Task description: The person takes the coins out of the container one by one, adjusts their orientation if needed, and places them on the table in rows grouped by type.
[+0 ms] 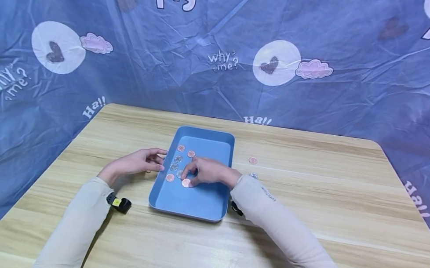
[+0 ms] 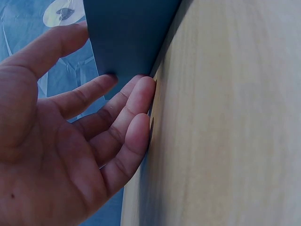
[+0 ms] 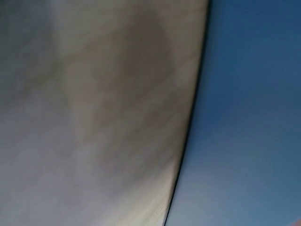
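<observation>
While bracing the blue tray (image 1: 207, 204) on the table (image 1: 307, 233), left hand (image 1: 136, 163) flat and relaxed against the tray's left wall, gripping nothing. Right hand (image 1: 204, 171) inside the tray, fingers curled down onto a copper coin (image 1: 186, 183) at the near end of the coin cluster; pinched or merely pressed, cannot tell. Two more coins outside, right of the tray, nearer the right hand.

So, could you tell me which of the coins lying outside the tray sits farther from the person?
The copper-coloured coin on the table, right of the blue tray; the silvery coin lies nearer, beside the right sleeve.
</observation>
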